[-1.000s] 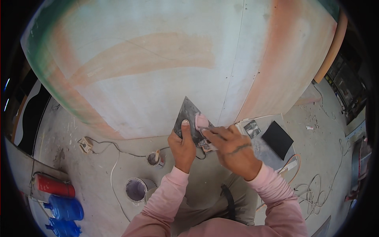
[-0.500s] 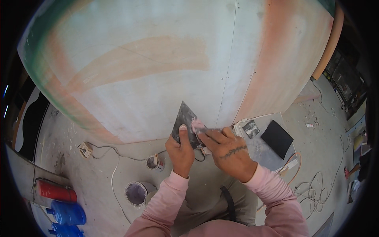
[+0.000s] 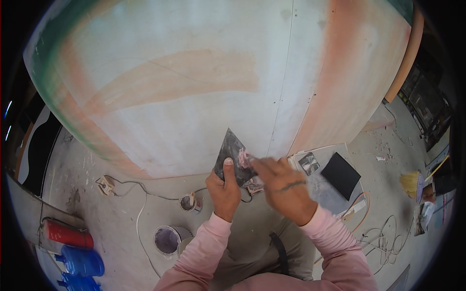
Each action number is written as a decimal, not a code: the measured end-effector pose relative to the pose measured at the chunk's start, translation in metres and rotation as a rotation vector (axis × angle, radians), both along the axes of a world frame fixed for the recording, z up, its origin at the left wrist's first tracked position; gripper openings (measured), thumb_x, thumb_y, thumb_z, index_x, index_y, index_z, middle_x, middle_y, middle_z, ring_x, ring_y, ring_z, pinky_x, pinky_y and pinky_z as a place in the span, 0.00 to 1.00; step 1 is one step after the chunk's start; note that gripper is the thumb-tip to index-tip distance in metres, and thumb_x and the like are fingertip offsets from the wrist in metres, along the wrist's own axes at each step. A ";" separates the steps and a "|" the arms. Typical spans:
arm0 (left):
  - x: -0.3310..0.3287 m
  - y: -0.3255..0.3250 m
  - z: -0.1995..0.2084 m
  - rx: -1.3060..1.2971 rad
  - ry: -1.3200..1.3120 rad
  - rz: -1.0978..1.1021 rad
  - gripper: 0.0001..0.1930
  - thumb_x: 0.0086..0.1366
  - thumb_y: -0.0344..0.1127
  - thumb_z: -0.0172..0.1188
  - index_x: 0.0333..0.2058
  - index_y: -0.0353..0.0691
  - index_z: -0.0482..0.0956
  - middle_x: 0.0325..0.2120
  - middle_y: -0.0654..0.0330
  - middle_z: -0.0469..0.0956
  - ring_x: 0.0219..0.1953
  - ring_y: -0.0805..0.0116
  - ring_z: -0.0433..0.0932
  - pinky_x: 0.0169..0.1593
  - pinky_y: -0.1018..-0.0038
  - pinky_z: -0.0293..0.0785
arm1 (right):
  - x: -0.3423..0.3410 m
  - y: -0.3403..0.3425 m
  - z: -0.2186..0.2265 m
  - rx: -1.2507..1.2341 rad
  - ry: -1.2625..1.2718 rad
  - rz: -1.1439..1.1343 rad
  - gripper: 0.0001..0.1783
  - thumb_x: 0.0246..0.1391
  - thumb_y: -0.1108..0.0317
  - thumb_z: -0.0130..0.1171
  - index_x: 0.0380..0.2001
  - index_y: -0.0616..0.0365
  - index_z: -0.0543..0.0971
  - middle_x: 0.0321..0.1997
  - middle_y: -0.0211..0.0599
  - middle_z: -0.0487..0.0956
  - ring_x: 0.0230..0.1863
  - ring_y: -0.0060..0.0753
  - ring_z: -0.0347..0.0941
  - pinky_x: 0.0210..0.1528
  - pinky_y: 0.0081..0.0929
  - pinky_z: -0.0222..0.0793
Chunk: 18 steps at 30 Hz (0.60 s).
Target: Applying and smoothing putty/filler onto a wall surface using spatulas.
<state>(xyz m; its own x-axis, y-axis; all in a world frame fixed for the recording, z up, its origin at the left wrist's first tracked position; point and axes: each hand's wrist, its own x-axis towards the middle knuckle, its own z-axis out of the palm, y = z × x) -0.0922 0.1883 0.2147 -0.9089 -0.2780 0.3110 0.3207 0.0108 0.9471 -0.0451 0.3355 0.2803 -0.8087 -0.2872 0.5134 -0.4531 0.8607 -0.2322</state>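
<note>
And there it is: the pink paste (image 3: 243,157) was a smooth lump a second ago, and now it sits ragged and streaky on the dark pointed plate (image 3: 230,144). It looks as though it is being worked across the metal rather than just carried.

The left hand (image 3: 224,194) has a firm closed grip on that plate, thumb flat on the face, point aimed up toward the big curved panel (image 3: 194,128). The plate is held up in front of the panel's bottom edge, seemingly clear of it. In comes the right hand (image 3: 289,191), blurred at the fingers, right beside the paste — a dark edge shows at the fingertips, but whether they are closed on a blade I can't tell.

Down on the floor, by the panel's lower edge, stands a small pot (image 3: 197,206) with a stick in it; nearer the person is a larger bucket (image 3: 184,234), stained inside. Over on the low grey board (image 3: 323,186), a black sheet (image 3: 341,175) lies toward the right edge, with a small dark-and-pale square (image 3: 309,163) near the upper-left corner. Far right, a yellow broom head (image 3: 410,183) has just come into view.

Labels? Pale marks on the red cylinder (image 3: 68,234), too small to read — and no legible writing anywhere on the plate or panel.
</note>
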 end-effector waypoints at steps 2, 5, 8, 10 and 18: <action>-0.003 -0.008 -0.002 -0.029 -0.014 0.003 0.20 0.75 0.43 0.53 0.33 0.28 0.79 0.22 0.66 0.76 0.26 0.80 0.67 0.29 0.76 0.66 | -0.001 -0.002 -0.001 0.019 -0.039 0.020 0.22 0.46 0.77 0.58 0.48 0.55 0.79 0.42 0.32 0.78 0.38 0.38 0.74 0.35 0.33 0.74; -0.004 -0.010 -0.005 -0.082 -0.045 0.012 0.19 0.75 0.43 0.53 0.34 0.29 0.79 0.23 0.68 0.75 0.27 0.81 0.67 0.30 0.78 0.66 | -0.002 0.007 0.011 -0.031 -0.060 0.066 0.23 0.45 0.78 0.58 0.48 0.54 0.79 0.42 0.32 0.78 0.39 0.39 0.74 0.36 0.34 0.75; -0.001 -0.005 -0.005 -0.071 -0.020 0.023 0.18 0.75 0.42 0.53 0.35 0.31 0.80 0.24 0.70 0.75 0.28 0.81 0.67 0.31 0.78 0.66 | -0.008 0.004 0.005 -0.053 0.008 -0.020 0.30 0.38 0.83 0.60 0.50 0.53 0.80 0.45 0.32 0.80 0.41 0.42 0.75 0.37 0.36 0.75; -0.001 -0.005 -0.002 -0.032 0.011 0.024 0.18 0.75 0.42 0.53 0.35 0.31 0.80 0.24 0.70 0.75 0.27 0.81 0.67 0.31 0.78 0.66 | -0.004 0.001 0.003 -0.017 -0.137 0.047 0.31 0.37 0.82 0.60 0.50 0.52 0.81 0.44 0.32 0.79 0.40 0.41 0.74 0.37 0.34 0.75; -0.008 -0.010 -0.011 0.024 -0.094 -0.063 0.18 0.75 0.42 0.53 0.36 0.30 0.80 0.26 0.68 0.77 0.29 0.81 0.68 0.32 0.78 0.66 | -0.009 0.013 0.008 0.074 -0.005 0.072 0.25 0.44 0.76 0.60 0.50 0.47 0.82 0.44 0.27 0.79 0.40 0.36 0.72 0.42 0.33 0.71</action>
<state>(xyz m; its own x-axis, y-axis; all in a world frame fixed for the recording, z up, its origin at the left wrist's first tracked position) -0.0999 0.1788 0.2038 -0.9495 -0.2260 0.2177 0.2301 -0.0300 0.9727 -0.0545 0.3486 0.2882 -0.7868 -0.3820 0.4847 -0.5136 0.8408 -0.1710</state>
